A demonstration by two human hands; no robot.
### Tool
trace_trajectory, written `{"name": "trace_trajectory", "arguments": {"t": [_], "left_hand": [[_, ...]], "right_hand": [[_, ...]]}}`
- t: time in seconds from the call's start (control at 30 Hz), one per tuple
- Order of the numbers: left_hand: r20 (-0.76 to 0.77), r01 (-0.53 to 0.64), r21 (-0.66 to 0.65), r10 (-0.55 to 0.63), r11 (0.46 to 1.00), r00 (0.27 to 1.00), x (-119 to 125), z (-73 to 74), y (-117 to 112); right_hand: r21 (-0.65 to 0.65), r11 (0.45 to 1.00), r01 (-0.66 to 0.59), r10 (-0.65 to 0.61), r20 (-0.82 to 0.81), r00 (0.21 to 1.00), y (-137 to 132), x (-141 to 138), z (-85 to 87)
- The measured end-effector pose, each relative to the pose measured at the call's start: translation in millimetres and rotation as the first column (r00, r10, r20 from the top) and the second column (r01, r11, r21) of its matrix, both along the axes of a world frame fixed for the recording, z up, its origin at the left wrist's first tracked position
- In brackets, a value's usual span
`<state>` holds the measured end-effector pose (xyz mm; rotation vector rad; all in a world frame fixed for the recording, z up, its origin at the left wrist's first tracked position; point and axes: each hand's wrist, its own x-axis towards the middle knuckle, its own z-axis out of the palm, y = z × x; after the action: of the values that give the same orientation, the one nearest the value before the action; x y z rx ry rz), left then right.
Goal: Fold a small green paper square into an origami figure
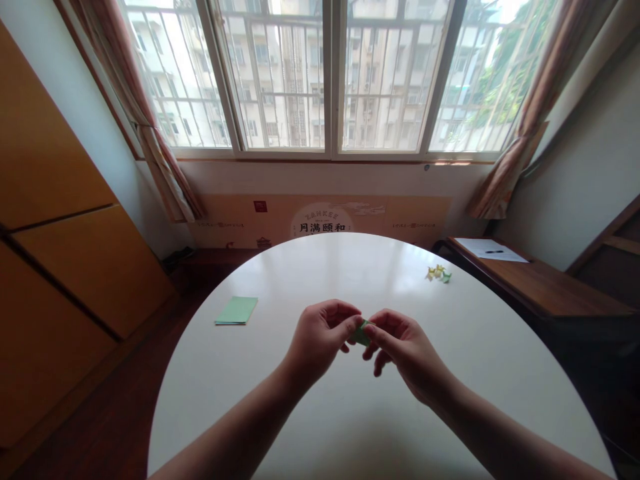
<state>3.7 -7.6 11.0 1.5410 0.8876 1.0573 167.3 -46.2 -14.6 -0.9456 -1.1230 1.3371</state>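
Observation:
My left hand and my right hand meet above the middle of the round white table. Both pinch a small folded green paper piece between thumbs and fingertips; most of it is hidden by my fingers. A stack of green paper sheets lies flat on the table to the left, well apart from my hands. Small folded paper figures, yellow and green, sit at the far right of the tabletop.
A dark wooden bench stands right of the table with a white sheet and pen on it. Wooden cabinets fill the left wall. A barred window with curtains is beyond the table.

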Motion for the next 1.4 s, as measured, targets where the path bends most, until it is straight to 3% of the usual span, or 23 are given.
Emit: {"name": "trace_trajectory", "arguments": {"t": [0.17, 0.37, 0.53, 0.77, 1.4], "left_hand": [[0.071, 0.05, -0.032, -0.047, 0.998, 0.996, -1.7, 4.9, -1.2], [0.13, 0.135, -0.175, -0.114, 0.975, 0.985, -5.5, 10.0, -0.2], [0.061, 0.222, -0.132, -0.216, 0.966, 0.975, -6.6, 8.9, 0.4], [0.019, 0.209, -0.101, -0.208, 0.973, 0.978, -5.7, 9.7, -0.4], [-0.01, 0.131, -0.215, -0.136, 0.968, 0.991, -3.4, 9.3, -1.9]], "right_hand": [[0.0, 1.0, 0.009, -0.009, -0.042, 0.999, -2.8, 0.4, 1.7], [0.015, 1.0, 0.013, -0.012, -0.077, 0.997, -6.4, 2.0, 3.0], [0.047, 0.998, 0.034, -0.03, -0.077, 0.997, -7.0, 2.5, 3.4], [0.077, 0.996, 0.034, -0.031, -0.048, 0.998, -8.6, 2.5, 6.0], [0.061, 0.998, 0.0, -0.005, 0.094, 0.996, -9.2, 2.6, 2.4]]}}
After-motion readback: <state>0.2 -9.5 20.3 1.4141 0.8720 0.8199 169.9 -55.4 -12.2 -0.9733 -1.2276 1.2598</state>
